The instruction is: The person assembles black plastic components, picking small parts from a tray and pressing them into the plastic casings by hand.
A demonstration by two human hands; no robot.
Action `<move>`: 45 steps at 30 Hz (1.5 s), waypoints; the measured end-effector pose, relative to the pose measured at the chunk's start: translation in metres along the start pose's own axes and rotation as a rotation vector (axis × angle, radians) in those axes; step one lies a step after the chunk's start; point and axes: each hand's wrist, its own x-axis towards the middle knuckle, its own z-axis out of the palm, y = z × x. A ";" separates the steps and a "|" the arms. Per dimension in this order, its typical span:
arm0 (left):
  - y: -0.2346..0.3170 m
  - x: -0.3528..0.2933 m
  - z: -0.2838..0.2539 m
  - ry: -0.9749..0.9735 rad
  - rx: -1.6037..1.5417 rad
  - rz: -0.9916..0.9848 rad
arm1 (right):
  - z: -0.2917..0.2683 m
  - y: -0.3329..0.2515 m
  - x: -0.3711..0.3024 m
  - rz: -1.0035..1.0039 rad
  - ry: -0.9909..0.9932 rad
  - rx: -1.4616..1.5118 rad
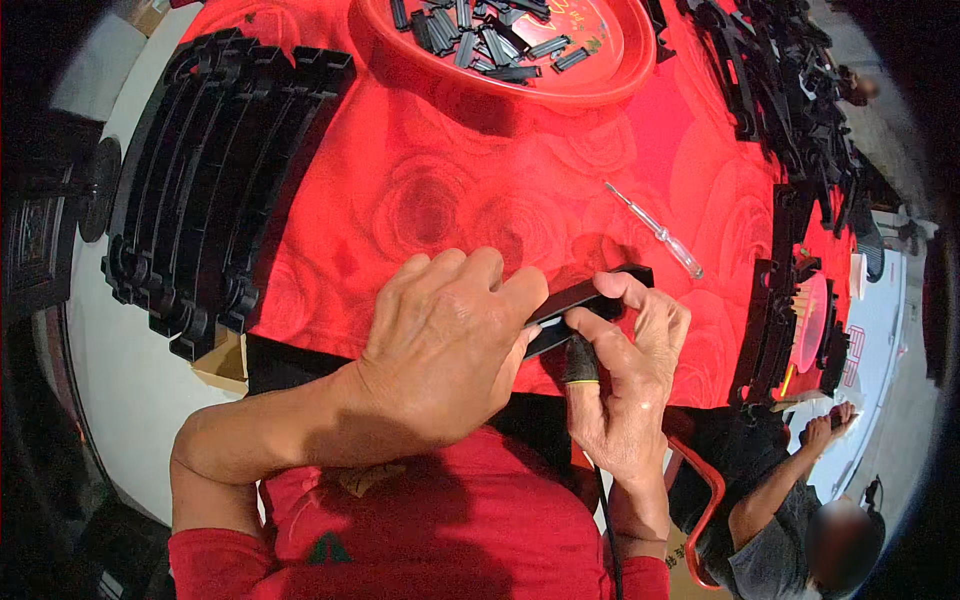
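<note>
Left hand (440,330): knuckles up, fingers folded down around the left end of the black piece (572,303); the fingertips are mostly hidden from me.
Right hand (640,345): thumb and forefinger close on the right part of the same piece.
Black piece: long and narrow, slanting up to the right between both hands, just above the near edge of the worktop (450,200).
Dark tool (582,362): round, with a yellow ring, at the right palm below the piece; I can't tell how firmly it is held.
Worktop: covered with a red, rose-patterned cloth.
Screwdriver (665,238): clear handle, thin shaft, lying beyond the right hand.
Red basin (632,72): at the far side, holding many small black parts (490,45).
Left side: long curved black strips (215,170) laid side by side.
Right side: a jumbled pile of black parts (795,110).
Lower right: another person (770,545), seated, hands on something dark.
</note>
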 end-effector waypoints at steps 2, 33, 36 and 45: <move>0.000 0.001 0.001 0.024 -0.014 0.003 | -0.001 0.002 0.002 -0.006 -0.015 0.001; -0.003 -0.001 0.003 0.059 -0.008 0.009 | -0.034 0.041 0.087 -0.053 -0.695 0.164; -0.001 0.000 0.004 0.053 -0.008 -0.009 | -0.034 0.044 0.089 -0.073 -0.674 0.299; 0.000 0.002 0.006 0.033 0.015 -0.022 | -0.032 0.044 0.087 0.009 -0.687 0.331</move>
